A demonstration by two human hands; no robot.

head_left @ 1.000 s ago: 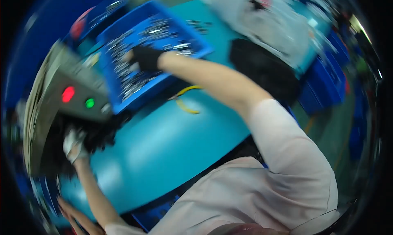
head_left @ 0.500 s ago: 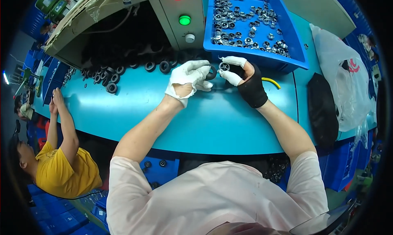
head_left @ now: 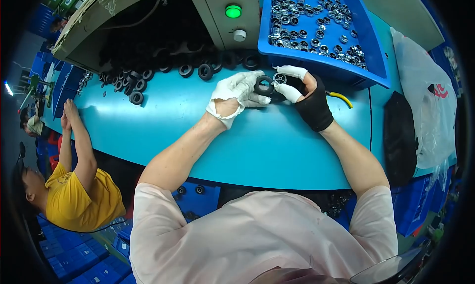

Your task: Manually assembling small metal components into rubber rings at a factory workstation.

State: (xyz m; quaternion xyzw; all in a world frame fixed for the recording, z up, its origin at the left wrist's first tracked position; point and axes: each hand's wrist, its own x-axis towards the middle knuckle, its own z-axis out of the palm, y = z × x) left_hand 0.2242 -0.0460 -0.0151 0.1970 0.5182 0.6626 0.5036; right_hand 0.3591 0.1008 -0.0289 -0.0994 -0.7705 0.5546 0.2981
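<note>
Drew right hand [head_left: 310, 97] out of blue tray [head_left: 326, 70] and left hand [head_left: 236, 92] away from heaped black rings [head_left: 136, 97] left of tray since 1.0 s ago, bringing both together just in front of tray's near left corner. Now grasping 1 thick black ring [head_left: 263, 92] with left hand, with hole showing; pinching 1 silver spoked wheel [head_left: 280, 79] with right hand, just beside that ring. Cannot tell whether touching. See yellow-handled tool [head_left: 340, 97] lying in front of tray.

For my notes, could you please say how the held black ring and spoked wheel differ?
The black ring looks larger than the spoked wheel. The ring's centre is open; the silvery wheel's has spokes. The left hand holds the ring, the right hand the wheel. Both are round.
</note>
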